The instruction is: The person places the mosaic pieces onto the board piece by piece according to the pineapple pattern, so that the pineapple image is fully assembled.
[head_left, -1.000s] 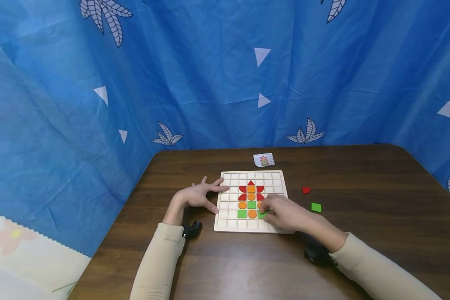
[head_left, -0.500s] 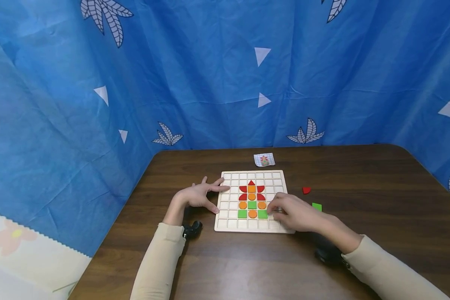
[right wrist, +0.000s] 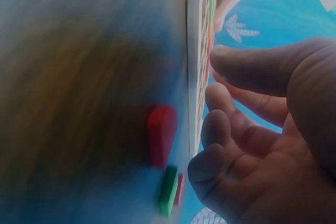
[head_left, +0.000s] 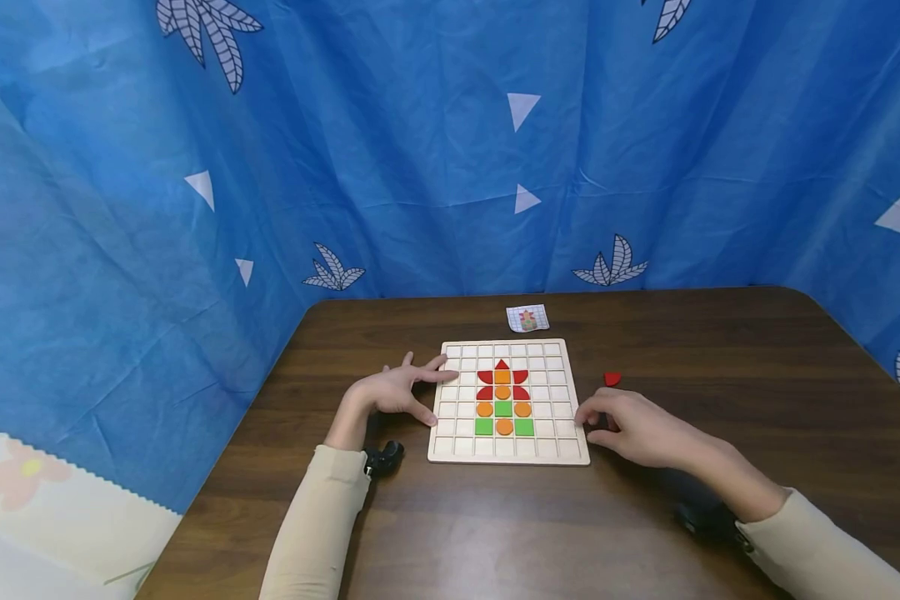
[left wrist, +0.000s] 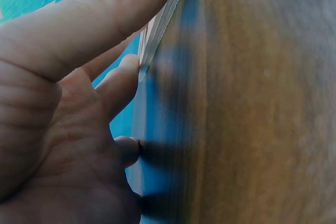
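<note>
A pale wooden grid board [head_left: 555,402] lies on the table. Flat pieces form a figure on it: a red triangle [head_left: 502,365], red curved pieces [head_left: 521,392], an orange square [head_left: 502,377], orange discs [head_left: 504,427] and green squares [head_left: 524,427]. My left hand [head_left: 397,392] is spread at the board's left side, thumb and index finger touching its edge. Near the right edge, my right hand [head_left: 636,425] hovers with loosely bent fingers; the right wrist view shows nothing between them. A green piece [right wrist: 168,190] and red pieces [right wrist: 162,135] lie beyond that hand.
Behind the board lies a small paper card [head_left: 527,318] printed with a similar figure. One loose red piece [head_left: 612,379] sits right of the board on the brown table [head_left: 495,533]. A blue curtain [head_left: 435,167] hangs behind the table.
My right hand has left the green square at the figure's lower right and moved rightward to the board's edge. It now hides the loose green piece in the head view. The left hand stays put.
</note>
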{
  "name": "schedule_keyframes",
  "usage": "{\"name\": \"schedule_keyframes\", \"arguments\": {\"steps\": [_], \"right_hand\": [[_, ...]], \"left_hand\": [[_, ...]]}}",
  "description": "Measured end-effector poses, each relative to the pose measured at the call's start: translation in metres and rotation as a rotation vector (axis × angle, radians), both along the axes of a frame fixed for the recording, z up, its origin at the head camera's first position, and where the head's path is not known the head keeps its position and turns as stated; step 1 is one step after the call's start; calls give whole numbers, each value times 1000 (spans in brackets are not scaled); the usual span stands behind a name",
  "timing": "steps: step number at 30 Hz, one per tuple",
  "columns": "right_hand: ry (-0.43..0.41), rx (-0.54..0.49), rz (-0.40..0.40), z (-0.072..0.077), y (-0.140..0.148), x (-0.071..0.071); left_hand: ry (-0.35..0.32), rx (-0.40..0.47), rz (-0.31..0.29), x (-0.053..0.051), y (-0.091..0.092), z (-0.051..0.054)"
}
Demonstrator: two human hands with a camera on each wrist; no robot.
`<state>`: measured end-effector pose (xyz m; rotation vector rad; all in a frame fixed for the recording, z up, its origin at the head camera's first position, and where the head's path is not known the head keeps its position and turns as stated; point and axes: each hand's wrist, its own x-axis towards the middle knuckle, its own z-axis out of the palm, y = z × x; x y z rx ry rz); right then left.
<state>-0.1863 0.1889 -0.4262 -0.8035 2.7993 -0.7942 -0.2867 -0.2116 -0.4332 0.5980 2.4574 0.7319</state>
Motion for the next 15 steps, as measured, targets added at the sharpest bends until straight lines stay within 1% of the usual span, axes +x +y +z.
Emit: {"name": "schedule_keyframes", "arguments": {"steps": [4, 11, 15], "right_hand": [[28, 8, -8, 0, 13, 6], [84, -2, -3, -4, 33, 13], [65, 7, -22, -5, 42, 19]], "left_hand": [[8, 2, -2, 0, 1, 2], [5, -3, 0, 1, 0, 3], [1, 0, 0, 1, 0, 3]]}}
